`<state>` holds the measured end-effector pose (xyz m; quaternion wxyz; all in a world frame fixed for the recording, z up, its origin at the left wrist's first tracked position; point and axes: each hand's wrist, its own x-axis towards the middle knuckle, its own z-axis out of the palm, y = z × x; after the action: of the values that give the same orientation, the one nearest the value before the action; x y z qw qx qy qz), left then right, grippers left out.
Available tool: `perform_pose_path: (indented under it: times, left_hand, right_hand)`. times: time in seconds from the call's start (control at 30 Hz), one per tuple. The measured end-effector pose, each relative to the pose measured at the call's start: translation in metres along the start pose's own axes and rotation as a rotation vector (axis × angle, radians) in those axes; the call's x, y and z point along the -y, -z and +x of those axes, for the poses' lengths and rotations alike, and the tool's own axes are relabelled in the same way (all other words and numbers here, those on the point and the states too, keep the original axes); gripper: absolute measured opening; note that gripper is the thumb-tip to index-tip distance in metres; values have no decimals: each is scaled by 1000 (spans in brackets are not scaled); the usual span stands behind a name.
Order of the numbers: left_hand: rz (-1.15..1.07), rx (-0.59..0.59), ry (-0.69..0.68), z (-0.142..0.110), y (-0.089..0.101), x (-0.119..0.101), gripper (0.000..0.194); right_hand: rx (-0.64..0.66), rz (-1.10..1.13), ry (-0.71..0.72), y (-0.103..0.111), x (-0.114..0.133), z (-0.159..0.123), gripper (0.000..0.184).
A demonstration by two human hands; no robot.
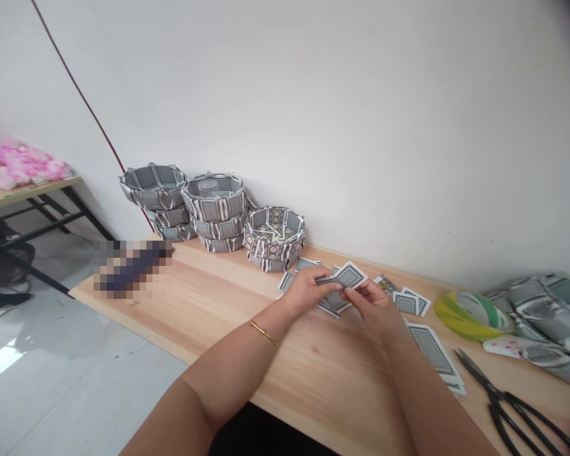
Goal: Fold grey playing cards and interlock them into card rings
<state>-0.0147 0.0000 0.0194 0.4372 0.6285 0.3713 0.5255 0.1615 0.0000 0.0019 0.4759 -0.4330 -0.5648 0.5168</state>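
Note:
Both hands meet over the table around a grey-patterned playing card (pixel 351 276) with a white border. My left hand (pixel 308 288) pinches its left end between thumb and fingers. On the card's lower right edge, my right hand (pixel 371 304) has its thumb and fingers closed. Beneath and behind the hands lie more playing cards (pixel 308 264), partly covered. To the right of my right hand are a few loose cards (pixel 407 303) and a stack of cards (pixel 432 348), the latter partly behind my forearm.
Along the wall stand round baskets of folded cards: two tall stacks (pixel 171 217) (pixel 218 209) and a lower one (pixel 273 244). At right are a yellow tape roll (pixel 460 316), black scissors (pixel 498 396) and folded card pieces (pixel 546 310). Pink fluffy items (pixel 23 163) lie on another table.

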Motion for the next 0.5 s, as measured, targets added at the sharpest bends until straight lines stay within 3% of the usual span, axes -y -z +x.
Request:
perform_pose_path:
  times: [0.3,0.4,0.5]
  left_hand:
    - [150,-127,-191,-1,-2,-5,14]
    - [341,-143,-259,-2,0,-2,18]
    - [612,-85,-323,-3,-1,-1,33]
  right_hand:
    - [7,165,-13,0,0,0,20]
    - [-13,174,-26,0,-1,1,21]
    - [-33,118,-9,-1,-4,1,23]
